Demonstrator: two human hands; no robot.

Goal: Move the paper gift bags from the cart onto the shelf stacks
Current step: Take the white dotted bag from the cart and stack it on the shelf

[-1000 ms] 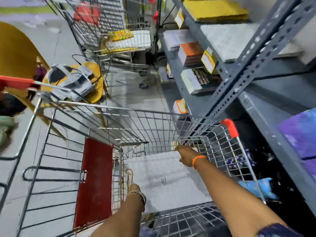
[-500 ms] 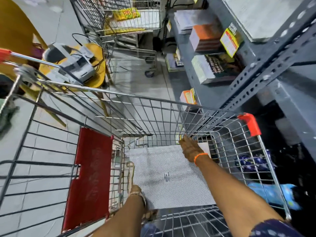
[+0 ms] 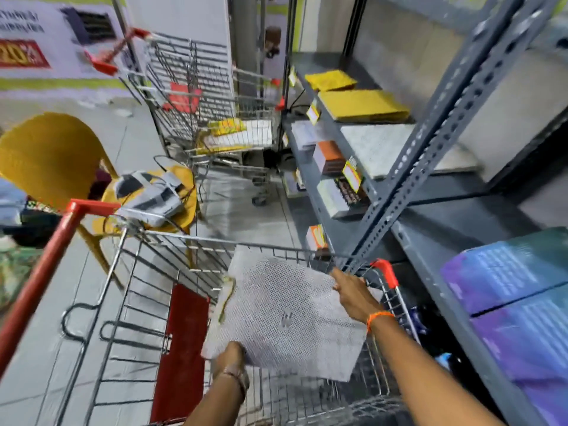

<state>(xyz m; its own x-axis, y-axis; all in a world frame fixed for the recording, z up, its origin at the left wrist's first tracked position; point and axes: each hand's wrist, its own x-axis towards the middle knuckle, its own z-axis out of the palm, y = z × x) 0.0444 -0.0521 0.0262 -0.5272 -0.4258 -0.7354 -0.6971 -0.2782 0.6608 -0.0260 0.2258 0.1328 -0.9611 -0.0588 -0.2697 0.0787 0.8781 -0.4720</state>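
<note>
A flat white gift bag with a fine dot pattern (image 3: 282, 312) is lifted above the wire cart (image 3: 129, 302), tilted, with its rope handles hanging at its left edge. My left hand (image 3: 230, 358) grips its near left corner. My right hand (image 3: 350, 296) grips its far right edge, close to the cart's red corner cap. On the grey shelf to the right lie a white dotted stack (image 3: 396, 149) and yellow stacks (image 3: 362, 104) further back.
The grey steel shelf post (image 3: 430, 149) rises just right of the cart. Purple bag stacks (image 3: 507, 272) fill the near shelf. A second cart (image 3: 212, 118) stands ahead, and a yellow chair (image 3: 52, 155) with a device on it stands left.
Both hands have raised the white dotted bag from the cart floor up to about rim height. The view has tilted up toward the shelves.
</note>
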